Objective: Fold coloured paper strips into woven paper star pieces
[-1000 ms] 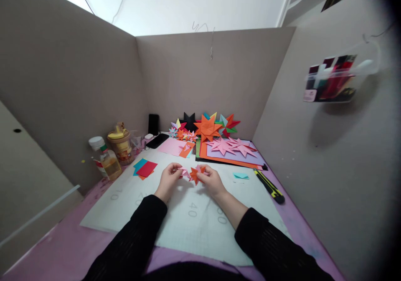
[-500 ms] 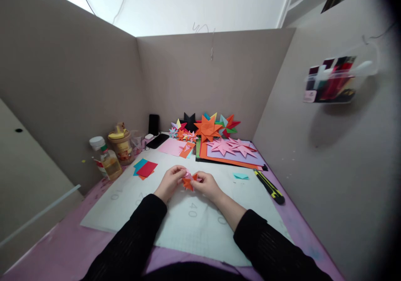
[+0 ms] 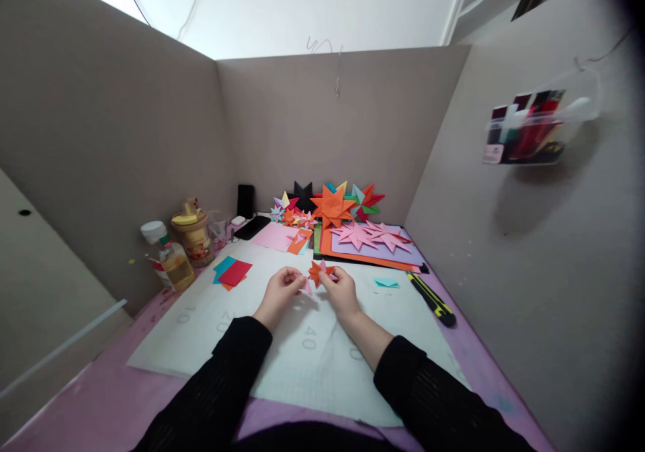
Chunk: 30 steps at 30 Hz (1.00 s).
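Above the middle of the white mat [image 3: 302,371], my right hand [image 3: 342,293] pinches a small orange and pink folded paper star [image 3: 316,274] by its right side. Close on its left, my left hand [image 3: 279,292] is closed on a pink folded paper piece [image 3: 307,287], mostly covered by the fingers. Whether the pink piece touches the star I cannot tell. A folded turquoise paper piece [image 3: 386,283] lies on the mat to the right of my hands. Red, blue and orange paper squares [image 3: 236,273] overlap on the left.
Finished paper stars [image 3: 333,205] stand at the back, with pink stars [image 3: 355,235] on stacked coloured sheets. A box cutter [image 3: 432,299] lies at right. At left are a bottle [image 3: 174,264], a lidded jar [image 3: 194,237] and a phone [image 3: 252,228]. Grey partitions [image 3: 332,129] enclose the desk.
The orange and pink star has moved up and right with my right hand. My left hand has shifted slightly right, and a pink piece now shows at its fingertips.
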Tool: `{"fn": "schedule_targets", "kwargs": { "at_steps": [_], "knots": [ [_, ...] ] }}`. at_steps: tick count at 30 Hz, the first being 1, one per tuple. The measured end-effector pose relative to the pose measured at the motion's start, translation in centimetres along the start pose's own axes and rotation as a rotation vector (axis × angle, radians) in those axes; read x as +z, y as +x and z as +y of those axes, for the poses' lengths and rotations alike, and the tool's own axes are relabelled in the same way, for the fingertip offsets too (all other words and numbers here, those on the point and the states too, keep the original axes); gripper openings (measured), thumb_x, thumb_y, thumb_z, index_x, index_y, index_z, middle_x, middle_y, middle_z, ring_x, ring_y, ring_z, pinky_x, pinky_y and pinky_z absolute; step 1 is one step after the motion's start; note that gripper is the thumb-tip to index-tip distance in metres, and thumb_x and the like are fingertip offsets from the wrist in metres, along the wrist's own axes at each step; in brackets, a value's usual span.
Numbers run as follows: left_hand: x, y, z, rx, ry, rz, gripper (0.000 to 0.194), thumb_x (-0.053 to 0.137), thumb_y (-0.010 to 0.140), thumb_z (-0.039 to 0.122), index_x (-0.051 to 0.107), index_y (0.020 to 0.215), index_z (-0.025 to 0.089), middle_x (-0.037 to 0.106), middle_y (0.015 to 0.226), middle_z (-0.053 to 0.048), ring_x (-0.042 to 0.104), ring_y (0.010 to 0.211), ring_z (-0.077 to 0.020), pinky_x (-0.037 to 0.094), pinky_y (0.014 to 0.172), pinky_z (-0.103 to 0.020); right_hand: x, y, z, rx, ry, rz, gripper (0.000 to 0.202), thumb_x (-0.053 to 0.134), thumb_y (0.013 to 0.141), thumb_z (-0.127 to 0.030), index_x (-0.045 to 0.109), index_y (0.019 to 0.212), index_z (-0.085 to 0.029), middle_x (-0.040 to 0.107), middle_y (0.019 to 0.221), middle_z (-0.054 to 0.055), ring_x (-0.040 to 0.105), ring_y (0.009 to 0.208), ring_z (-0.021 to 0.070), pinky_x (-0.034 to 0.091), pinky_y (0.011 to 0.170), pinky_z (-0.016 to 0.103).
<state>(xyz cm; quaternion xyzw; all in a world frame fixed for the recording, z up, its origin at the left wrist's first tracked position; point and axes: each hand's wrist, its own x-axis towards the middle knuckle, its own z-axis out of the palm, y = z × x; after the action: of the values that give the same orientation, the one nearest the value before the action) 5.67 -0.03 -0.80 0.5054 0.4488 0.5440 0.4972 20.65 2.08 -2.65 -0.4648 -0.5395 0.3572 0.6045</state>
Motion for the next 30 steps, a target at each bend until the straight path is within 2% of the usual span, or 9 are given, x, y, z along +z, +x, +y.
{"fn": "schedule_targets", "kwargs": {
  "at_steps": [3,9,24,30],
  "knots": [
    [0.36,-0.10,-0.42,0.048,0.040,0.006,0.027,0.066,0.067,0.035,0.056,0.081,0.014,0.058,0.066,0.000,0.053,0.057,-0.0091,0.041,0.054,-0.020,0.21,-0.34,-0.40,-0.032,-0.057,-0.026,0.020,0.058,0.071,-0.034,0.055,0.062,-0.016,0.051,0.057,-0.002,0.044,0.055,0.0112,0.035,0.053,0.023],
    [0.19,0.03,-0.69,0.067,0.110,0.045,0.026,0.065,0.068,0.035,0.057,0.079,0.014,0.060,0.070,-0.001,0.054,0.059,-0.0097,0.041,0.055,-0.019,0.14,-0.40,-0.23,-0.068,-0.084,-0.064,0.018,0.057,0.072,-0.033,0.058,0.067,-0.016,0.055,0.061,0.000,0.047,0.059,0.0126,0.036,0.057,0.023],
    [0.01,0.31,-0.94,0.037,0.069,0.094,0.032,0.069,0.062,0.034,0.056,0.083,0.014,0.060,0.068,-0.002,0.055,0.058,-0.0109,0.043,0.054,-0.021,-0.08,-0.37,-0.42,-0.125,-0.105,-0.091,0.015,0.056,0.072,-0.031,0.058,0.066,-0.016,0.056,0.066,0.000,0.049,0.065,0.0134,0.038,0.061,0.024],
    [0.10,0.17,-0.72,0.058,0.074,0.107,0.031,0.069,0.061,0.034,0.057,0.082,0.014,0.061,0.068,-0.002,0.056,0.059,-0.0116,0.044,0.055,-0.021,-0.10,-0.28,-0.23,-0.103,-0.097,-0.085,0.016,0.056,0.071,-0.032,0.058,0.067,-0.017,0.056,0.067,0.000,0.049,0.065,0.0137,0.039,0.062,0.024]
  ]
}}
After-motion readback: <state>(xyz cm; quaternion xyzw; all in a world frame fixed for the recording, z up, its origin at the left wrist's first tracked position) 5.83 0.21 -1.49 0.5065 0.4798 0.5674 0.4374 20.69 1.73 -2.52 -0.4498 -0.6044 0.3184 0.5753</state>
